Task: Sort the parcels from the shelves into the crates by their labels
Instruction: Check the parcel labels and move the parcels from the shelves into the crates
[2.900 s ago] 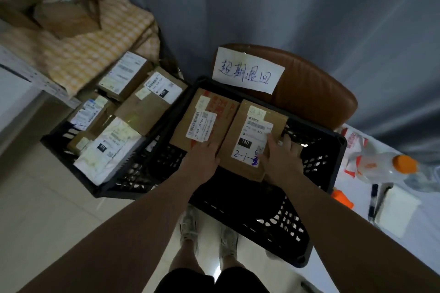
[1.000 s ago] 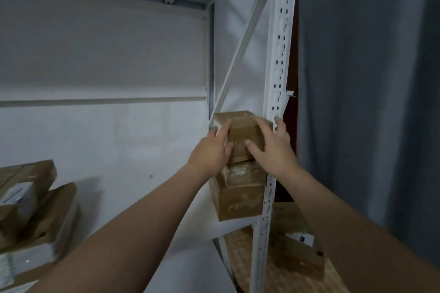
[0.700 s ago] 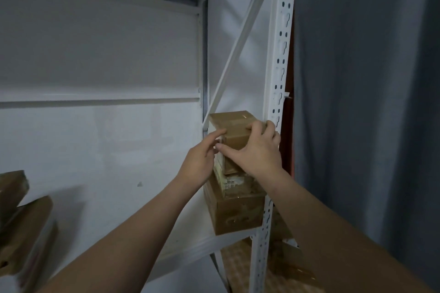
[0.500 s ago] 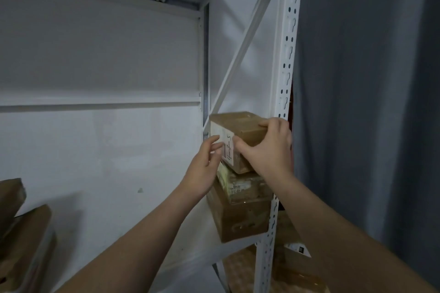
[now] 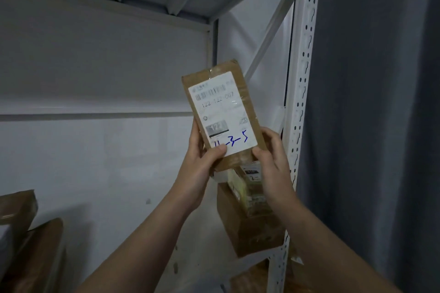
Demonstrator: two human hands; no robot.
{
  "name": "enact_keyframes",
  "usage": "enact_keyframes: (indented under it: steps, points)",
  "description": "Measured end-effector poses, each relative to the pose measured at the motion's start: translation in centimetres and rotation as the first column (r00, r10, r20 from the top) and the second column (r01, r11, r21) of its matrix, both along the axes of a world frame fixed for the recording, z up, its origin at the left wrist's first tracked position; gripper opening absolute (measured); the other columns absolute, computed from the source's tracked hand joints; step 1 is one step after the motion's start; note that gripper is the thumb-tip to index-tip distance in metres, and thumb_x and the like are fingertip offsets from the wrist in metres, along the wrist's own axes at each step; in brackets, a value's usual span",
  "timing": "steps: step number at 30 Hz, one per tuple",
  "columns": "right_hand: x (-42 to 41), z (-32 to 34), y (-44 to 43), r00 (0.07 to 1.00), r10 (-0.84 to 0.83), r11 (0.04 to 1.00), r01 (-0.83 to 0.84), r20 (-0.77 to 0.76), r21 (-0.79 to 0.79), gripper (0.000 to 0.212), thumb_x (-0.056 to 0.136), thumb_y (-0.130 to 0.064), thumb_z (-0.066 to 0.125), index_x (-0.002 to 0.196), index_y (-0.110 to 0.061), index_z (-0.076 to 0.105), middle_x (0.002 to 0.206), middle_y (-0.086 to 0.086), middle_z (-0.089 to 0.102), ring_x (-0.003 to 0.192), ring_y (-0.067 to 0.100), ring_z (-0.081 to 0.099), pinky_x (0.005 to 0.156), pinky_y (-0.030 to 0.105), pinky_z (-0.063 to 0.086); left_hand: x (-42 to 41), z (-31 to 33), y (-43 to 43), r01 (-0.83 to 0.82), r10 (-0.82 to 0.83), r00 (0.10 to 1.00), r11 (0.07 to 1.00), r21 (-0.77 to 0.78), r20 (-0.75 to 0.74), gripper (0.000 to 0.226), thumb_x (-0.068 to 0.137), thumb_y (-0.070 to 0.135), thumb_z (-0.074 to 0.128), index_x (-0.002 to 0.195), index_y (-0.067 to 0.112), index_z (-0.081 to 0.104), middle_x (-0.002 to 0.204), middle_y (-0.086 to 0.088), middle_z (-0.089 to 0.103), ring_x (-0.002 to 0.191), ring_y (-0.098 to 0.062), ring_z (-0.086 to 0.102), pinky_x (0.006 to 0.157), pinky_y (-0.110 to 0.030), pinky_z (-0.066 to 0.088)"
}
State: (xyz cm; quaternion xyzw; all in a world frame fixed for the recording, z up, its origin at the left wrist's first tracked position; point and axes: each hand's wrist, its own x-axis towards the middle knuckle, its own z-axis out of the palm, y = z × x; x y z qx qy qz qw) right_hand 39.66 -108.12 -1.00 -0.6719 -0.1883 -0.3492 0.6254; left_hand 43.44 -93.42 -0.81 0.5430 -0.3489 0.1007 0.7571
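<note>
A small brown cardboard parcel (image 5: 222, 112) is held up in front of the white shelf, its white label facing me with blue handwriting "11-3-5". My left hand (image 5: 202, 164) grips its lower left corner, thumb on the label. My right hand (image 5: 271, 162) grips its lower right edge. Below the hands two more parcels stay stacked on the shelf: a small taped one (image 5: 250, 188) on a larger brown box (image 5: 247, 228). No crate is in view.
The white shelf upright (image 5: 302, 78) with slotted holes stands just right of the parcel; a grey curtain (image 5: 376, 114) hangs beyond it. More brown parcels (image 5: 26, 240) lie at the lower left of the shelf board. Another shelf deck spans overhead.
Both hands have lifted the top parcel off the stack and turned it so its label faces me. Earlier still, the hands were at the black crate.
</note>
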Motion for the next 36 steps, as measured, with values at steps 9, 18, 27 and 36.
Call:
enact_keyframes:
  steps: [9,18,27,36]
  points:
    - [0.2,-0.6,2.0,0.998,0.051,0.998,-0.052,-0.025,-0.043,0.056,0.087,-0.051,0.045,0.140,-0.033,0.040,0.109,-0.030,0.064,0.102,-0.005,0.062,0.074,0.011,0.051,-1.2,-0.7,2.0,-0.200,0.192,0.969,0.979,0.032,0.156,0.071,0.089,0.000,0.059,0.136,0.049,0.037,0.133,0.018,0.054,0.116,-0.001,0.055,0.075,-0.017,0.054]
    - [1.3,-2.1,4.2,0.996,0.058,0.998,-0.058,-0.075,0.000,0.036,0.095,-0.040,0.046,0.129,-0.030,0.044,0.102,-0.016,0.069,0.094,0.001,0.066,0.070,0.015,0.053,-2.5,-2.4,3.5,-0.417,0.399,0.900,0.905,0.081,0.175,0.049,0.096,0.020,0.055,0.137,0.041,0.038,0.126,0.027,0.055,0.116,0.002,0.054,0.083,-0.015,0.052]
    - [1.4,-9.2,11.0,0.958,0.236,0.939,-0.268,-0.165,-0.217,0.060,0.087,-0.028,0.060,0.131,-0.060,0.033,0.124,-0.019,0.060,0.109,-0.003,0.059,0.084,0.018,0.052,-5.7,-9.3,11.0,-0.859,0.795,0.498,0.399,0.320,0.345,0.024,0.098,0.025,0.047,0.119,0.036,0.047,0.122,0.015,0.042,0.097,0.009,0.049,0.080,-0.018,0.046]
    - [1.7,-14.5,17.2,0.944,0.203,0.777,-0.317,-0.260,-0.544,0.055,0.085,-0.017,0.070,0.136,-0.022,0.050,0.139,-0.005,0.048,0.121,0.005,0.047,0.096,0.003,0.030,-9.5,-12.4,18.3,-0.682,0.679,0.539,0.004,0.732,0.499,0.050,0.090,0.018,0.062,0.138,0.009,0.048,0.143,-0.008,0.041,0.128,-0.022,0.044,0.105,-0.028,0.036]
